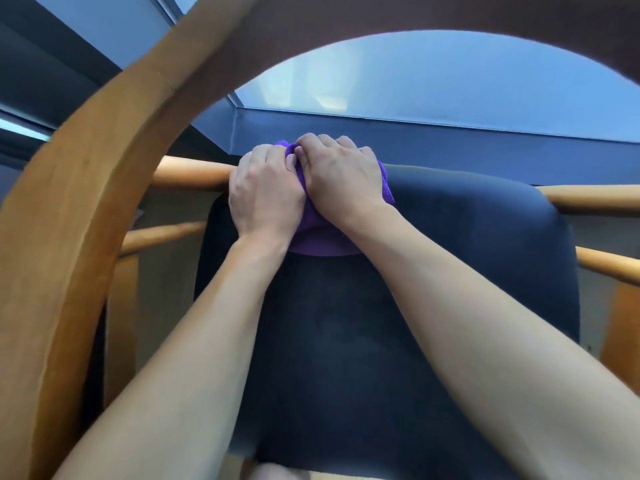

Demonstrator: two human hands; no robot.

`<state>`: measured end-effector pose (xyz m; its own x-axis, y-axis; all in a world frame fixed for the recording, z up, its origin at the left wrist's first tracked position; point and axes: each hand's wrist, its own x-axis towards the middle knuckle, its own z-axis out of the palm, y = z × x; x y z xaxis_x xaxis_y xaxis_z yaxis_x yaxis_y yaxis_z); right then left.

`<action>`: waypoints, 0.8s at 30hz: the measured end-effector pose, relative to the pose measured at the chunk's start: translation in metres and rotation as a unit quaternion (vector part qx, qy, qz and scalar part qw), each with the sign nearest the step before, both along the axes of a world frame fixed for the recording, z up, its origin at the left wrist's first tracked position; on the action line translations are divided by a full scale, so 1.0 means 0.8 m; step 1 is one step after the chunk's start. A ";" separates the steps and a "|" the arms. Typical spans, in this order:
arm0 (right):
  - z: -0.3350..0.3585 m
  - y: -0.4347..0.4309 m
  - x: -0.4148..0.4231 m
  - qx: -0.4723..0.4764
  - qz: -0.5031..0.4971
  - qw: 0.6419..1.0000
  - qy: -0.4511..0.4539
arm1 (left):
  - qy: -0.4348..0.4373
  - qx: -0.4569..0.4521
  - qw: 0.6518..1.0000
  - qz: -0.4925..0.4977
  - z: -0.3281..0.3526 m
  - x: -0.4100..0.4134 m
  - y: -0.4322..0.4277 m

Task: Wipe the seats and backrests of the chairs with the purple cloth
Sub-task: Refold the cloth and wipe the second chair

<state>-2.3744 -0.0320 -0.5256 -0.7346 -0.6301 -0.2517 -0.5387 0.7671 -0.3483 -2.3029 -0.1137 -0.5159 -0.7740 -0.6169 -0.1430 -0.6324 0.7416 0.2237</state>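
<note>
A dark blue chair seat (381, 323) fills the middle of the head view, seen from above through the chair's curved wooden backrest frame (86, 202). The purple cloth (322, 242) is bunched at the far edge of the seat. My left hand (265, 192) and my right hand (343, 178) lie side by side on the cloth, both closed over it and pressing it onto the seat. Most of the cloth is hidden under my hands.
Wooden armrest bars run at the left (187, 171) and at the right (595, 199). Beyond the seat is a dark blue ledge (450, 147) under a pale glass pane (450, 74). A beige floor (166, 289) shows beside the seat.
</note>
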 end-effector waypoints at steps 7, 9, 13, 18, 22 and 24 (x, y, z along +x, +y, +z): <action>0.004 0.095 -0.044 0.024 -0.092 0.995 0.011 | -0.043 -0.003 0.989 -0.142 0.000 -0.072 0.070; 0.011 0.137 -0.058 0.014 -0.131 0.991 0.008 | -0.041 0.013 0.984 -0.174 0.002 -0.094 0.108; 0.026 0.225 -0.079 0.013 -0.207 0.978 0.030 | -0.006 0.076 0.975 -0.207 0.015 -0.124 0.199; 0.037 0.258 -0.075 -0.021 -0.255 0.967 0.001 | 0.006 0.137 0.969 -0.204 0.022 -0.127 0.233; 0.039 0.248 -0.063 -0.057 -0.237 0.970 -0.006 | 0.052 0.266 0.949 -0.162 0.024 -0.110 0.193; 0.038 0.243 -0.059 -0.064 -0.238 0.969 -0.009 | 0.024 0.219 0.968 -0.117 0.024 -0.098 0.178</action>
<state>-2.4215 0.1626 -0.4953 -0.9463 -0.2469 -0.2088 -0.1268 0.8773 -0.4628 -2.3814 0.0288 -0.4970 -0.8976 -0.3119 -0.3116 -0.4394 0.6910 0.5740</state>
